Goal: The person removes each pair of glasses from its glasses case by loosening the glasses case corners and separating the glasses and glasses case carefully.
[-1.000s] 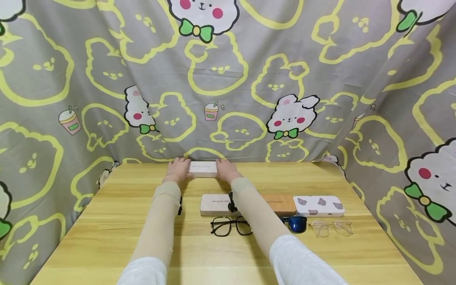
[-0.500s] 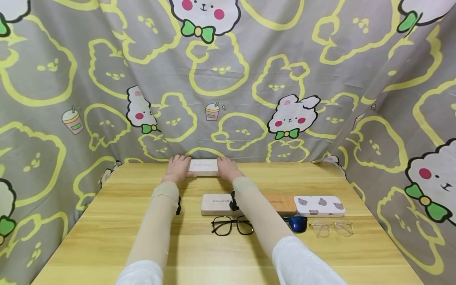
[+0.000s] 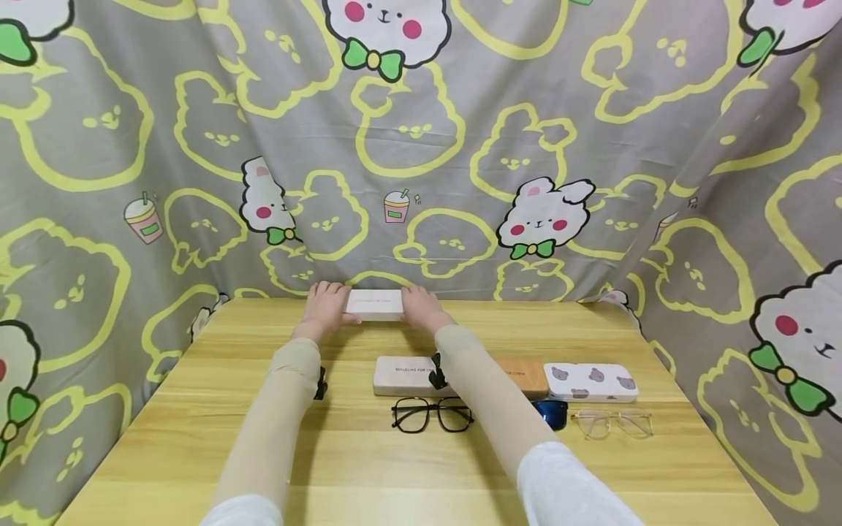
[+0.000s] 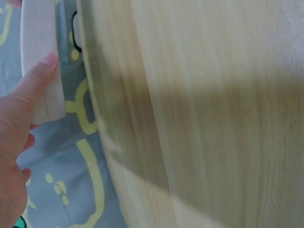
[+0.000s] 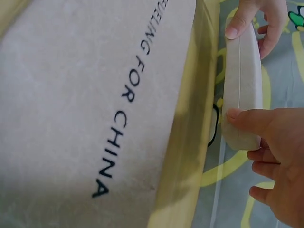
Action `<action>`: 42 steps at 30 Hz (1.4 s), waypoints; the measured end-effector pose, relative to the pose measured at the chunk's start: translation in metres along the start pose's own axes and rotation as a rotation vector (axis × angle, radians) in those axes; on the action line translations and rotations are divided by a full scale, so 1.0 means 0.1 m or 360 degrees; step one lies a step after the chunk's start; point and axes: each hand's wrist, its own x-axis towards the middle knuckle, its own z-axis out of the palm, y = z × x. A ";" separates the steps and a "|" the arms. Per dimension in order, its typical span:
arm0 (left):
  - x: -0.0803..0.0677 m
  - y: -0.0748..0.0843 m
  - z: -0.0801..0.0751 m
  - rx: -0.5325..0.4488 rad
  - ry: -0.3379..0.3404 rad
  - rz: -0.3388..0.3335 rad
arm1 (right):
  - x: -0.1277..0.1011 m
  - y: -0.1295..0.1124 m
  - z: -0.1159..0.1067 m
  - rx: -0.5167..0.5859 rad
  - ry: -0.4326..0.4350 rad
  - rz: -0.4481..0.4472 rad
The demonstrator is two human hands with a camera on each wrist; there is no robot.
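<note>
A whitish glasses case (image 3: 375, 304) with faint lettering is at the far edge of the table, held between both hands. My left hand (image 3: 322, 307) grips its left end, the thumb on the near side. At the opposite end my right hand (image 3: 423, 307) grips it the same way. In the left wrist view the case (image 4: 40, 47) has the left thumb pressed along its side seam. Both thumbs show on the case (image 5: 242, 80) in the right wrist view, with fingers partly hidden behind it.
Nearer on the wooden table (image 3: 368, 467) lie a pale lettered case (image 3: 401, 376), an orange case (image 3: 522, 376) and a bear-patterned case (image 3: 592, 381). Before them are black-framed glasses (image 3: 413, 415), blue sunglasses (image 3: 552, 414) partly behind the right forearm, and clear glasses (image 3: 612, 422). A patterned curtain (image 3: 447, 161) hangs behind.
The case, held in both hands, has risen slightly against the table's far edge. Both forearms have shifted a little outward, and the head view has turned slightly left.
</note>
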 end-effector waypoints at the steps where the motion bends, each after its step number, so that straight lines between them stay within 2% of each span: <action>1: -0.01 0.00 -0.02 -0.0004 0.0004 0.0002 | -0.01 -0.01 -0.01 -0.0001 0.0008 0.0000; 12: -0.13 -0.02 -0.15 0.0032 0.0122 0.0060 | -0.14 -0.08 -0.15 -0.0021 0.0083 -0.0052; 23: -0.32 -0.02 -0.32 0.0025 0.0264 0.0081 | -0.27 -0.16 -0.24 -0.0031 0.0180 -0.0114; 28: -0.41 -0.03 -0.41 -0.0004 0.0266 0.0072 | -0.36 -0.22 -0.31 -0.0030 0.0214 -0.0160; 33: -0.52 -0.07 -0.42 -0.0015 0.0264 0.0068 | -0.44 -0.29 -0.32 -0.0047 0.0234 -0.0197; 42: -0.78 -0.14 -0.38 -0.0097 0.0333 0.0059 | -0.56 -0.42 -0.28 -0.0096 0.0357 -0.0281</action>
